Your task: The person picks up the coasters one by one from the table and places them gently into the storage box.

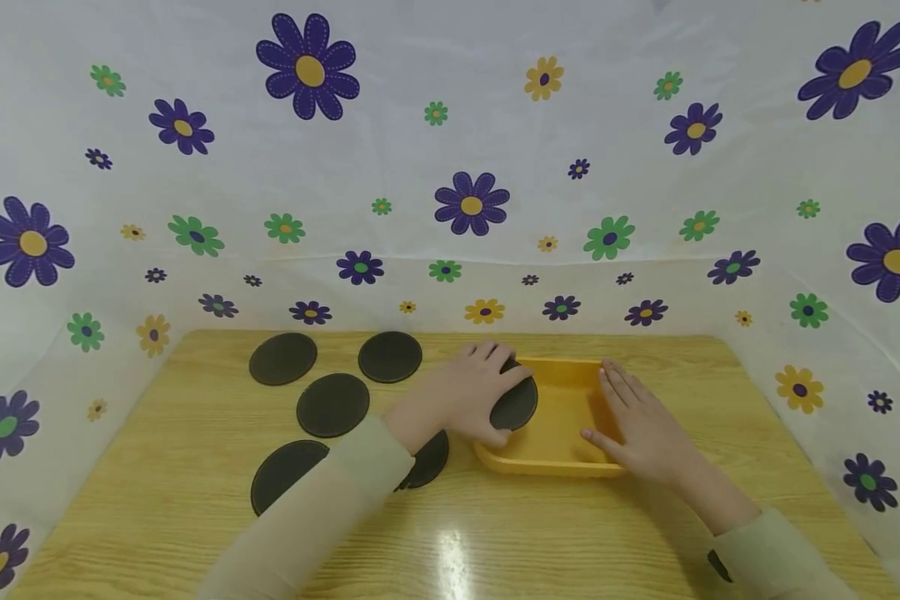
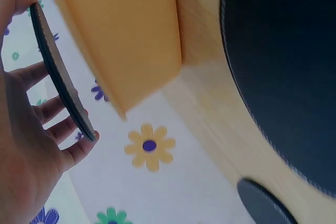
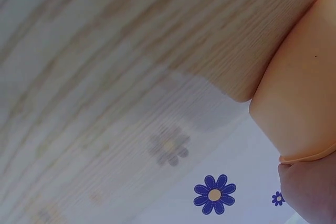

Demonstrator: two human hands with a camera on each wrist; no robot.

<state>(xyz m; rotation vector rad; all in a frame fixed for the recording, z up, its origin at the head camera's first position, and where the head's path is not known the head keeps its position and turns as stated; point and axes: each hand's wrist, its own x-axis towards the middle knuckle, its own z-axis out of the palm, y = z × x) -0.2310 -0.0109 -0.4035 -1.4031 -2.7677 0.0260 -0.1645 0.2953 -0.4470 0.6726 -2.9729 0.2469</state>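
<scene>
From my feed, the step in hand looks to be carrying a black disc [image 1: 515, 402] over the left wall of the yellow tray [image 1: 555, 470], right of centre in the head frame. The left hand [image 1: 474, 392] has it pinched at the edge, thumb on one side and spread fingers on the other; the left wrist view shows it tilted up on edge. I can't tell whether it touches the rim. The right hand [image 1: 645, 425] holds nothing that I can see; its fingers lie straight along the tray's right edge, thumb reaching over the inside (steadying it, I'd judge).

To my mind, the next move calls for bringing the disc past that wall, flattening it and loosening the pinch low down.

Five loose discs [image 1: 333, 405] lie on the wooden table [image 1: 570, 542], left of the tray, from upper left to lower centre. The left sleeve [image 1: 307, 517] crosses the lower two, partly hiding them from me. Behind everything hangs a flowered cloth [image 1: 390, 158], nowhere in the way.
</scene>
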